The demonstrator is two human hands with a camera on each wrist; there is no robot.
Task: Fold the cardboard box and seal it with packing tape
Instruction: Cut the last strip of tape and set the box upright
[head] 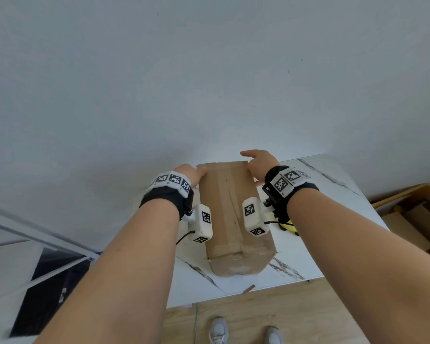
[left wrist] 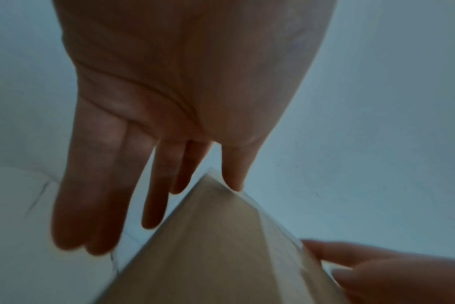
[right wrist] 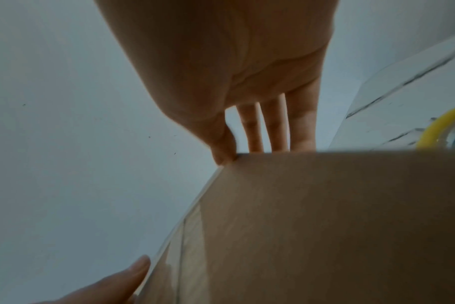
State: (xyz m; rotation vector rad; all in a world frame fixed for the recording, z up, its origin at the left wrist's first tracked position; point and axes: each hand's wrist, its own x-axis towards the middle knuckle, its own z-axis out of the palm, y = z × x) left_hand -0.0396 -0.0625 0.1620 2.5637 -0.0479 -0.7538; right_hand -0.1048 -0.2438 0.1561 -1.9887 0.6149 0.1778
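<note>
A closed brown cardboard box (head: 233, 219) lies lengthwise on the white marble table (head: 315, 170). A glossy strip of clear tape (head: 224, 194) runs along its top seam and over the near end. My left hand (head: 189, 173) is at the box's far left corner; in the left wrist view its fingers (left wrist: 153, 195) hang straight beside the box (left wrist: 208, 257) and the thumb touches the top edge. My right hand (head: 261, 165) is at the far right corner, fingers (right wrist: 275, 127) straight behind the box (right wrist: 325, 226), thumb on the corner. A yellow tape roll (right wrist: 442, 127) lies right of the box.
The table stands against a plain grey wall. A wooden crate (head: 412, 214) sits on the floor to the right, a metal-and-glass frame (head: 47, 256) to the left. My shoes (head: 219, 331) stand on wood flooring below the table's near edge.
</note>
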